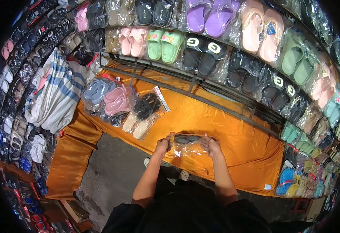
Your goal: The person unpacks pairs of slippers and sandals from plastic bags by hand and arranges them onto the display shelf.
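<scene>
Between my two hands is a clear plastic bag with dark grey slippers (pixel 188 139) inside, held just above the orange cloth (pixel 247 155). My left hand (pixel 163 145) is closed on the bag's left end. At its right end, my right hand (pixel 210 145) grips the plastic, fingers bent around the edge. The lower part of the bag hangs loose and crinkled, catching the light. To the left on the cloth lie bagged slippers: a pink pair (pixel 118 99), a blue-grey pair (pixel 97 90), a black pair (pixel 147 106) and a beige pair (pixel 138 125).
A metal rail (pixel 193 83) runs along the back of the cloth, below racks of bagged slippers, including a purple pair (pixel 210 17) and a green pair (pixel 163 44). A white sack with blue stripes (pixel 57 93) stands at left. Grey floor (pixel 111 167) shows below.
</scene>
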Available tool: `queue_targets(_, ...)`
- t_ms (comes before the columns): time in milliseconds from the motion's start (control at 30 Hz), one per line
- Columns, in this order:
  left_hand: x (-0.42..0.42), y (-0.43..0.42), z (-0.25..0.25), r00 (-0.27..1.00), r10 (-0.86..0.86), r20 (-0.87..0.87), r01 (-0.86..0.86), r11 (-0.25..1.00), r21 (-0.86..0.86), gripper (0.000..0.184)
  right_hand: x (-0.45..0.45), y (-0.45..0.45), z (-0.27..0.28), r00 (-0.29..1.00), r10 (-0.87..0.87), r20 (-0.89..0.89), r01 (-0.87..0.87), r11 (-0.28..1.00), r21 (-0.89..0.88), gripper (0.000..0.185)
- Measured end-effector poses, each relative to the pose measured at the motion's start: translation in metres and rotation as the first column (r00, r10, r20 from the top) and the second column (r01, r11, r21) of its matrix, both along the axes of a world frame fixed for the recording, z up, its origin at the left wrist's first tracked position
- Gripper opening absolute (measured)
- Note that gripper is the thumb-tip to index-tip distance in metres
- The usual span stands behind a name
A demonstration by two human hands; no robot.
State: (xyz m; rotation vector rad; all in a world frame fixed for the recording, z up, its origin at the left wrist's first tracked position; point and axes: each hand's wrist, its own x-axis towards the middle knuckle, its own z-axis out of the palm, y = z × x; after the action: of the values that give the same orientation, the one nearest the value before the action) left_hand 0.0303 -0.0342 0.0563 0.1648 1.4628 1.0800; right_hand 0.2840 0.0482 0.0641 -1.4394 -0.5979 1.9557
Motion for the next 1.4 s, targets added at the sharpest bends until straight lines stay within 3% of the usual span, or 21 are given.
queue_targets(33,0.001,0.000,0.007,1.000,0.002,-0.002,-0.002,1.000,0.002,0.023,0.001,-0.001,-0.002,1.000,0.002,-0.002,-0.002,1.000,0.002,0.032)
queue_targets(100,0.004,-0.001,0.013,0.910,0.198,0.365,-0.222,0.975,0.023,0.022,0.002,-0.004,-0.005,0.986,0.006,-0.166,-0.004,1.000,0.011,0.031)
queue_targets(133,0.005,-0.002,0.014,0.909,0.200,0.365,-0.223,0.974,0.024,0.022,0.002,-0.005,-0.008,0.986,0.008,-0.166,-0.006,1.000,0.011,0.031)
queue_targets(200,0.005,-0.005,0.011,0.911,0.209,0.355,-0.283,0.944,0.170,0.021,0.001,-0.005,-0.010,0.927,-0.006,-0.375,0.013,1.000,0.017,0.027)
queue_targets(333,0.006,-0.001,-0.005,0.886,0.286,0.364,-0.386,0.891,0.240,0.011,-0.016,-0.013,-0.010,0.879,-0.148,-0.453,0.147,0.988,-0.039,0.021)
queue_targets(400,0.006,0.001,-0.015,0.751,0.399,0.526,-0.544,0.825,0.150,0.011,-0.025,-0.019,-0.007,0.884,-0.218,-0.414,0.222,0.974,-0.041,0.018)
queue_targets(533,0.004,-0.015,-0.028,0.830,0.225,0.511,-0.400,0.878,0.262,0.017,-0.026,-0.025,-0.024,0.916,-0.204,-0.345,0.207,0.978,-0.029,0.014)
queue_targets(600,0.008,-0.026,-0.013,0.850,0.165,0.500,-0.258,0.958,0.122,0.026,-0.019,-0.024,-0.035,0.972,-0.037,-0.230,0.030,0.999,-0.034,0.019)
queue_targets(633,0.012,-0.029,0.001,0.850,0.165,0.500,-0.258,0.958,0.122,0.026,-0.023,-0.028,-0.020,0.972,-0.037,-0.230,0.030,0.999,-0.034,0.019)
queue_targets(700,0.021,-0.033,0.020,0.941,0.066,0.333,-0.090,0.994,0.057,0.049,-0.031,-0.037,0.006,0.998,0.015,-0.062,-0.017,0.999,-0.035,0.034)
queue_targets(800,0.030,-0.041,0.015,0.913,0.105,0.395,-0.107,0.994,-0.016,0.061,-0.036,-0.047,0.008,0.990,0.086,-0.108,-0.082,0.996,0.046,0.043)
queue_targets(900,0.042,-0.049,-0.009,0.861,0.089,0.501,-0.130,0.990,0.047,0.063,-0.042,-0.050,0.002,0.994,0.096,-0.043,-0.094,0.995,0.046,0.042)
queue_targets(933,0.045,-0.050,-0.018,0.857,0.147,0.494,-0.167,0.986,-0.003,0.057,-0.045,-0.052,0.005,0.995,0.094,-0.042,-0.093,0.995,0.042,0.042)
queue_targets(1033,0.045,-0.049,-0.034,0.816,0.150,0.558,-0.175,0.985,-0.009,0.046,-0.046,-0.054,-0.011,0.998,0.031,-0.060,-0.035,0.997,-0.071,0.052)
queue_targets(1100,0.052,-0.050,-0.032,0.783,0.182,0.595,-0.230,0.973,0.005,0.042,-0.049,-0.057,-0.029,0.973,0.051,-0.227,-0.100,0.972,-0.214,0.048)
queue_targets(1133,0.055,-0.051,-0.030,0.749,0.211,0.629,-0.284,0.959,0.017,0.038,-0.049,-0.061,-0.029,0.973,0.049,-0.227,-0.100,0.971,-0.216,0.048)
queue_targets(1200,0.060,-0.057,-0.030,0.739,0.219,0.637,-0.306,0.952,0.028,0.037,-0.051,-0.073,-0.024,0.871,-0.104,-0.480,-0.010,0.973,-0.229,0.046)
queue_targets(1400,0.054,-0.066,-0.039,0.730,0.183,0.659,-0.309,0.948,0.079,0.039,-0.057,-0.083,-0.039,0.836,-0.083,-0.542,-0.087,0.956,-0.281,0.034)
